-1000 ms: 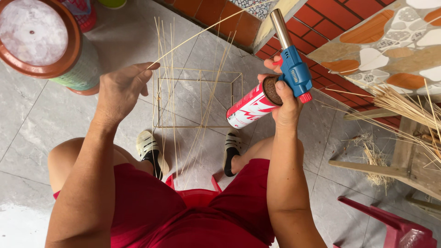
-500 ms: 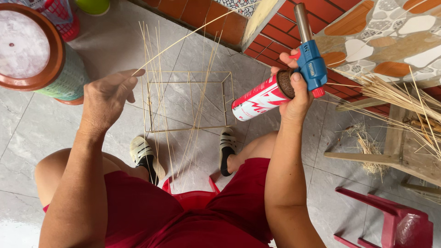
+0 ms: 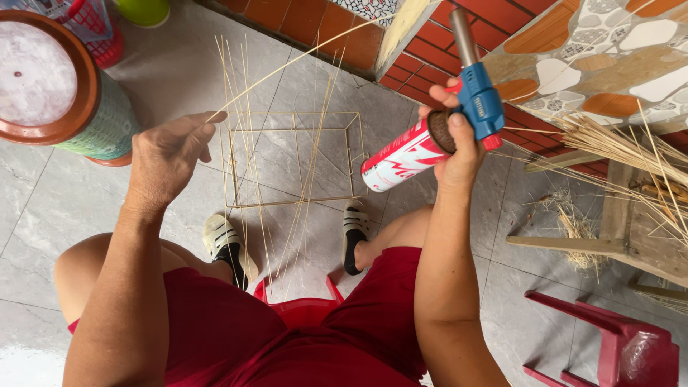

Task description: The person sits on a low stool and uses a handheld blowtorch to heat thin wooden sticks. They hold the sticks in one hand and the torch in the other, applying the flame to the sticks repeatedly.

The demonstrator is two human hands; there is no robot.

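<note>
**While the torch is up: keep strip and nozzle lined up**

With the left hand (image 3: 168, 161) pinching one thin bamboo strip (image 3: 287, 64) between thumb and fingers, the strip runs up and right from the grip, curving toward the brick wall (image 3: 315, 29). The right hand (image 3: 455, 154) is wrapped tight around a gas torch (image 3: 430, 132): red-and-white can, blue head, metal nozzle pointing up and away from the body. No flame visible.

The square strip frame (image 3: 290, 158) stands on the tiled floor (image 3: 72, 215) between the two sandalled feet (image 3: 229, 247), loose uprights sticking out of it. Frame sits just below and between the two hands.

My read on doing this well:
- Keep the pinch low on the strip, fingers well clear of the spot to be heated.
- Aim the nozzle away from the frame's uprights and the loose strip bundle (image 3: 616, 143) on the wooden bench (image 3: 631, 229) at right; that's dry stock, near the torch.
- Keep knees and red shorts (image 3: 287, 337) out of the line too.
- Heat briefly, bend gently; thin strip likely scorches fast.
</note>
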